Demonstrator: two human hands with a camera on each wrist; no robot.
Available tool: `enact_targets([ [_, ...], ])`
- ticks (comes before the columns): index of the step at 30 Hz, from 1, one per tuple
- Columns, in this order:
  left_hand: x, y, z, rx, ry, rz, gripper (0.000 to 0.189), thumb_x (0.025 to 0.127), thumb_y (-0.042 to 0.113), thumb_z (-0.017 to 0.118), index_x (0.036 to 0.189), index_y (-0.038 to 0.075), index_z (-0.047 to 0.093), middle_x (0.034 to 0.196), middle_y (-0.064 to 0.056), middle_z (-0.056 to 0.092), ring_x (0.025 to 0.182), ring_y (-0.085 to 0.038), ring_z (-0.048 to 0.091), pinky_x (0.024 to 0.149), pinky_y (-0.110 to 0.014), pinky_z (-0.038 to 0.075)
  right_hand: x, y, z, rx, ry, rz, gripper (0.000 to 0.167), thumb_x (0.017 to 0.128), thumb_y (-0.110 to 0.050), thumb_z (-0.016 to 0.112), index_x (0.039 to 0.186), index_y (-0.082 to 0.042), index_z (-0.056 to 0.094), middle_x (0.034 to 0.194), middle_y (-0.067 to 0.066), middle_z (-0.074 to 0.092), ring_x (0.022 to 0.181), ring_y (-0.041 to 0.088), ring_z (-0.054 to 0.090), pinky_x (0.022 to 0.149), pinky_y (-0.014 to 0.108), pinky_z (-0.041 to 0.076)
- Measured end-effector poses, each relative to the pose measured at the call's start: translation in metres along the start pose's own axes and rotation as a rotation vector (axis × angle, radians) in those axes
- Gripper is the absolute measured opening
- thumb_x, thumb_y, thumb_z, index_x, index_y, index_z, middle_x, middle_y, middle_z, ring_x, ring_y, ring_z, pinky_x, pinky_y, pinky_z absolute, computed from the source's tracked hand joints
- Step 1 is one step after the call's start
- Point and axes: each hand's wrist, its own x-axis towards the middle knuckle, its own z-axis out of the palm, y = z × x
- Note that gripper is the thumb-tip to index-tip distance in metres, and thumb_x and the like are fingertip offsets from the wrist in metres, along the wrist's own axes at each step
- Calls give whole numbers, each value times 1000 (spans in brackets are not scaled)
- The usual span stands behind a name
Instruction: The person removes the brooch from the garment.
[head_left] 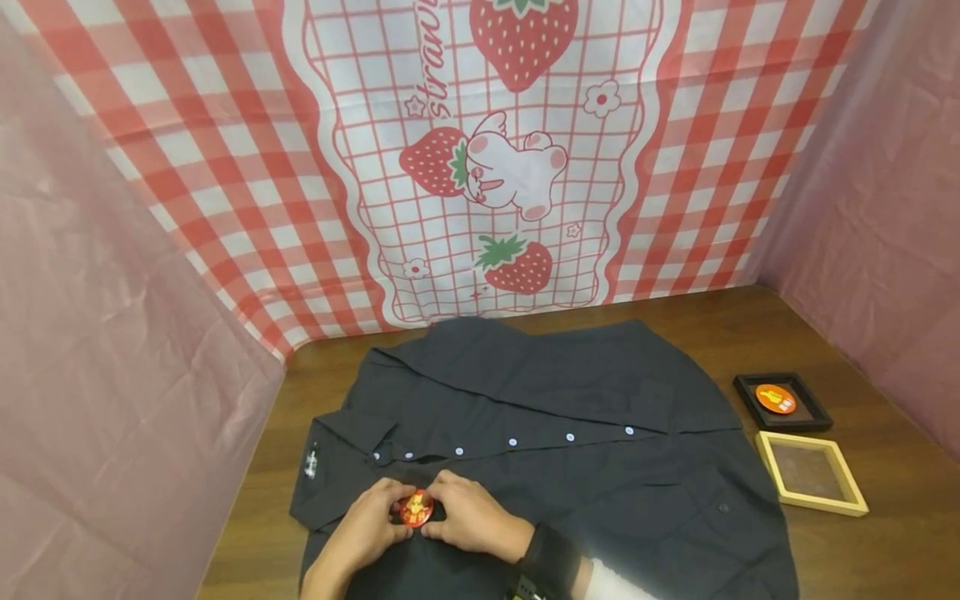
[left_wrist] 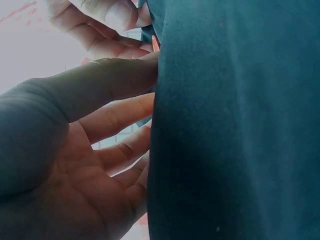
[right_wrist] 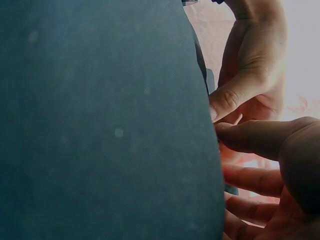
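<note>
A round red badge (head_left: 416,508) with a yellow design lies against the chest of a dark button-up shirt (head_left: 555,492). My left hand (head_left: 369,523) pinches the badge's left edge between thumb and fingers. From the other side, my right hand (head_left: 474,515) pinches its right edge. In the left wrist view the shirt cloth (left_wrist: 225,120) fills the right half, and a thin orange-red sliver of the badge (left_wrist: 155,44) shows by the fingertips. The badge is hidden behind cloth and fingers in the right wrist view.
The shirt is spread over a brown wooden table (head_left: 255,467), its collar (head_left: 318,475) to the left. On the right sit a black frame (head_left: 813,408) holding another round badge (head_left: 776,399) and a pale yellow frame (head_left: 851,479). Checked cloth (head_left: 720,150) hangs behind; pink cloth (head_left: 112,375) flanks both sides.
</note>
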Motion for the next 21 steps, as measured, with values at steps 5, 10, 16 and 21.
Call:
enact_targets([
  [5,1,-1,-3,20,4,-1,44,65,2,83,107,5,71,93,2,62,79,-9,54,65,-25,43,1,-4,1,-18,8,5,28,78,-30,81,100,-17,71,95,-8,56,73,0,48,67,18,44],
  [10,5,1,-3,39,-6,-32,46,65,2,84,108,6,70,93,2,61,80,-11,55,68,-30,45,2,-5,0,-29,15,2,29,77,-30,81,100,-17,70,96,-8,56,75,2,50,68,19,44],
  [16,6,3,2,71,17,4,49,61,1,84,107,5,70,97,-3,63,90,-21,62,77,-43,51,2,-4,-1,-37,-3,2,28,77,-29,81,100,-17,70,95,-7,55,73,2,49,66,19,43],
  [21,4,3,3,80,23,7,45,62,3,84,105,6,69,97,-2,65,89,-20,63,77,-42,50,2,-3,0,-47,-12,1,28,77,-29,81,100,-17,70,94,-7,55,71,2,47,64,18,42],
])
